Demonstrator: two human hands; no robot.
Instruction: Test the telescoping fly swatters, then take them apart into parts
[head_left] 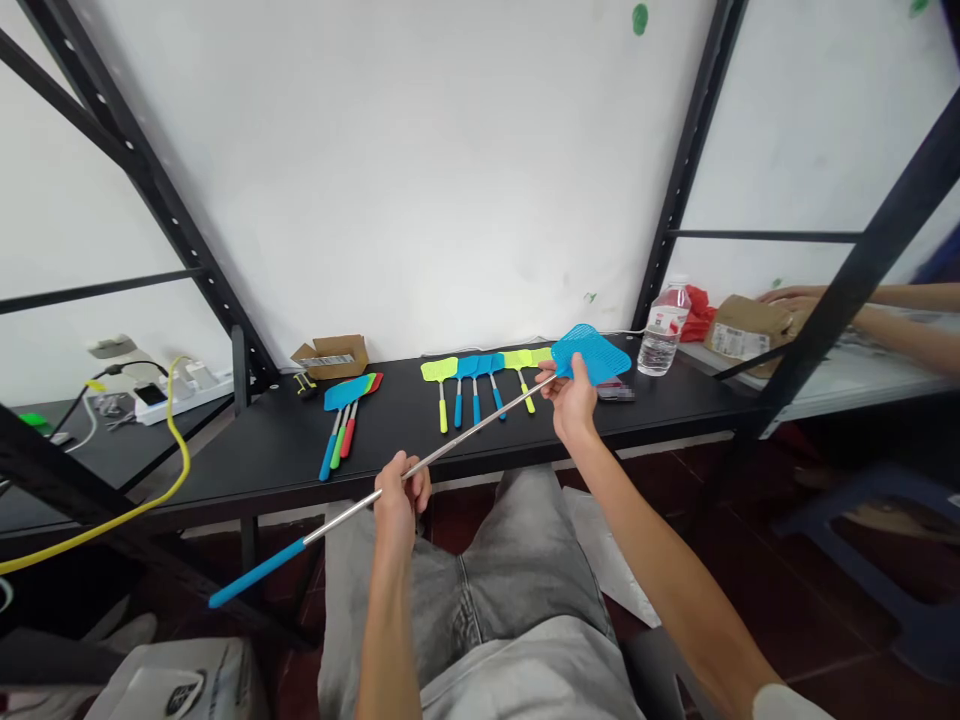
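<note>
A blue fly swatter point(257, 574) with its metal rod drawn out long slants across my lap and the table front. My left hand point(400, 492) is closed round the middle of the rod. At the far end my right hand point(570, 395) grips the swatter just where the rod meets its blue mesh head, thumb on the head. Behind the rod, several short yellow and blue fly swatters point(475, 390) lie in a row on the table. To the left, a fanned group of blue, green and red fly swatters point(346, 420) rests with heads overlapping.
The black table point(247, 450) carries an opened cardboard box point(334, 357) and a water bottle point(664, 327). A yellow cable point(180, 440) hangs at left near a white power strip point(187, 395). On the right, another person's arm point(900, 320) reaches to a brown package point(750, 330).
</note>
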